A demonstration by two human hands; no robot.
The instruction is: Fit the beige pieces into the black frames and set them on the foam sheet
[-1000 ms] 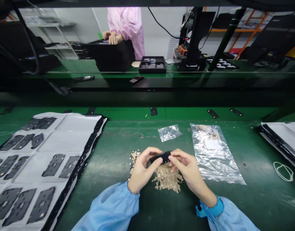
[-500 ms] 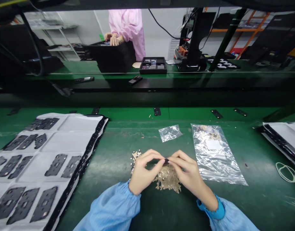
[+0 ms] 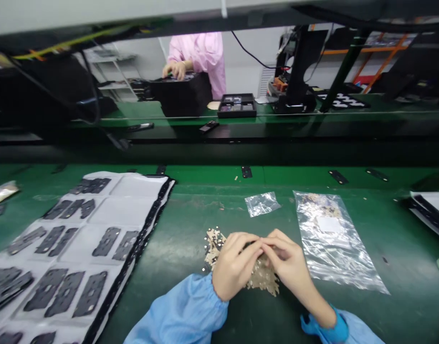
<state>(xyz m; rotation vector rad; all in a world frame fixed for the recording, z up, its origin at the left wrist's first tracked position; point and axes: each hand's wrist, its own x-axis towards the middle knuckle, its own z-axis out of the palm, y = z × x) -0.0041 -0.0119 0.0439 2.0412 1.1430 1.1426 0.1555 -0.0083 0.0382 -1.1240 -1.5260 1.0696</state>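
My left hand (image 3: 233, 265) and my right hand (image 3: 289, 263) meet fingertip to fingertip over a heap of small tan cut-out pieces (image 3: 215, 244) on the green mat (image 3: 179, 248). Both hands are curled shut around a small black part (image 3: 248, 245), of which only a dark sliver shows between the fingers. Blue sleeves cover both forearms. Left of my hands lies a white sheet tray (image 3: 133, 191) carrying several flat dark grey parts (image 3: 107, 241) in rows.
A small clear bag (image 3: 262, 204) and a larger clear bag with a white label (image 3: 330, 239) lie right of centre. Another white tray (image 3: 430, 212) sits at the right edge. Across the belt a person in pink (image 3: 201, 55) handles a black box (image 3: 185, 93).
My hands have closed tighter together and dropped onto the tan pile, so the black part is now almost hidden. The view has shifted, sliding the scene rightward and down.
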